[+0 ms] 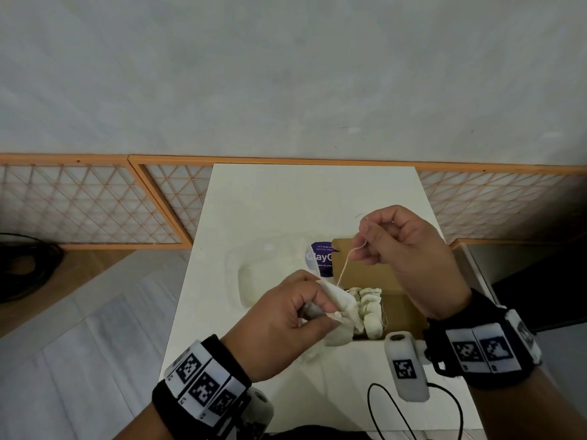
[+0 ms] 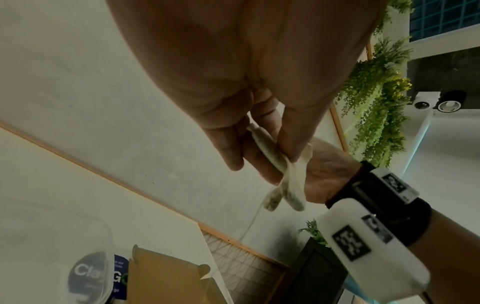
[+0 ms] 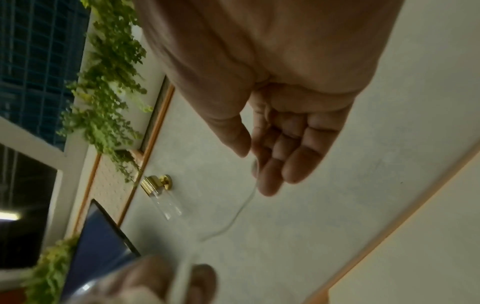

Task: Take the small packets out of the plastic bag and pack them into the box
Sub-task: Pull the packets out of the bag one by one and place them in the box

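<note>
Small white paper packets (image 1: 370, 309) stand packed in the open brown cardboard box (image 1: 378, 274); left hand (image 1: 286, 325) pinches another packet (image 1: 336, 301) above it, right hand (image 1: 403, 249) pinches its thin string (image 1: 344, 265). Clear plastic bag (image 1: 273, 271) lies beside.

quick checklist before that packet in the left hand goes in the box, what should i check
1. Packet held firmly: the left hand pinches the packet between thumb and fingers. Ok.
2. String under control: the right hand pinches the string and holds it up off the packet. Ok.
3. String free of the other packets: cannot tell, its lower end is hidden.
4. Box open: the box has its flap up. Ok.
5. Room in the box: packets in the box fill the left side, bare cardboard shows to their right. Ok.
6. Bag emptied: the plastic bag is too washed out to see inside. Cannot tell.
</note>
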Demonstrator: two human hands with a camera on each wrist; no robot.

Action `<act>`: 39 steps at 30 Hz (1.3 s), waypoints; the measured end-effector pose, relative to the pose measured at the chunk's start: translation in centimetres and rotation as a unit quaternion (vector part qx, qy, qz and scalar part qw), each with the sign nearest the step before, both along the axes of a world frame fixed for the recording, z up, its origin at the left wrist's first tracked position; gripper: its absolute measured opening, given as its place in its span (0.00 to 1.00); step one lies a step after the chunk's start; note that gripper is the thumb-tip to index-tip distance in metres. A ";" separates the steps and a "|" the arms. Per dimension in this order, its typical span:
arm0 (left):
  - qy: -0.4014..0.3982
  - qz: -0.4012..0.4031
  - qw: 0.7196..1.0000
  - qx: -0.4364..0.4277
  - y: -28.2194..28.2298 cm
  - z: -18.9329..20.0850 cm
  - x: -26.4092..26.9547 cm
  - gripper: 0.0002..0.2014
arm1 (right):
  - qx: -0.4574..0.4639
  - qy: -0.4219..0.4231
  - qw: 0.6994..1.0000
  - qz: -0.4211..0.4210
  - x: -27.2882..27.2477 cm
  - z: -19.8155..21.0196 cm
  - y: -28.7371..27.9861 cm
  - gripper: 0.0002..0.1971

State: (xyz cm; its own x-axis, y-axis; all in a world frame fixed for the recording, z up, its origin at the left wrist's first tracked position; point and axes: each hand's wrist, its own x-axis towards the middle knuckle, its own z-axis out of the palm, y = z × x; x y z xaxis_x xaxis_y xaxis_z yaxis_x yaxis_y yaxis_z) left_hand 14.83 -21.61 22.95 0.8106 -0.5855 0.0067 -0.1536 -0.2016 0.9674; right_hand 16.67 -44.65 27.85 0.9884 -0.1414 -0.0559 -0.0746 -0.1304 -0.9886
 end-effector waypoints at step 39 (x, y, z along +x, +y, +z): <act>0.021 0.108 0.994 -0.005 -0.2 -0.8 2.2 0.02 | -0.105 -0.006 0.964 0.244 -2.0 -3.4 0.9 0.07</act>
State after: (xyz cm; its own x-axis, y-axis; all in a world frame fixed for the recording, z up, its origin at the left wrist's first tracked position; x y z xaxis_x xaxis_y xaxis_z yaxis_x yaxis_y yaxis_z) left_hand 17.06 -21.81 22.16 0.9174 -0.3973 -0.0245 -0.0675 -0.2160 0.9741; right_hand 14.65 -43.74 24.50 0.9403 0.3340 -0.0647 0.0579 -0.3446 -0.9369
